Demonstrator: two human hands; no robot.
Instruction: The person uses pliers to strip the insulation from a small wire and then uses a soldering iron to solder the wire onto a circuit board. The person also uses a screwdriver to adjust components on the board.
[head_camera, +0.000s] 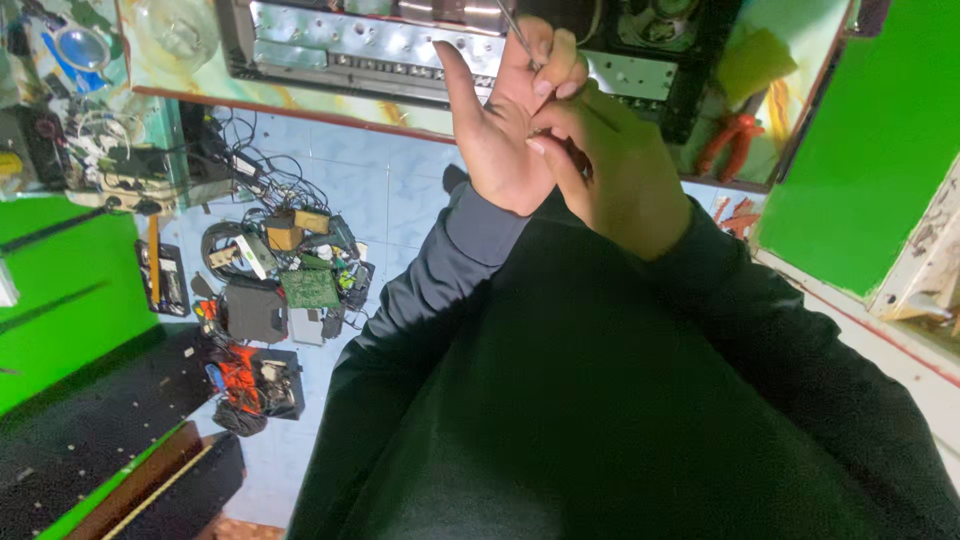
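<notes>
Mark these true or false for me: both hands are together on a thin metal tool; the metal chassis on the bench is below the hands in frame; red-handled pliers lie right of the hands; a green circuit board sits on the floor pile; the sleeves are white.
1. Both hands meet on a thin metal tool. True: the left hand and right hand pinch the thin metal tool.
2. The metal chassis is below the hands. False: it lies above them in frame.
3. Red-handled pliers lie right of the hands. True.
4. A green circuit board sits in the floor pile. True.
5. The sleeves are white. False: the sleeves are dark.
</notes>
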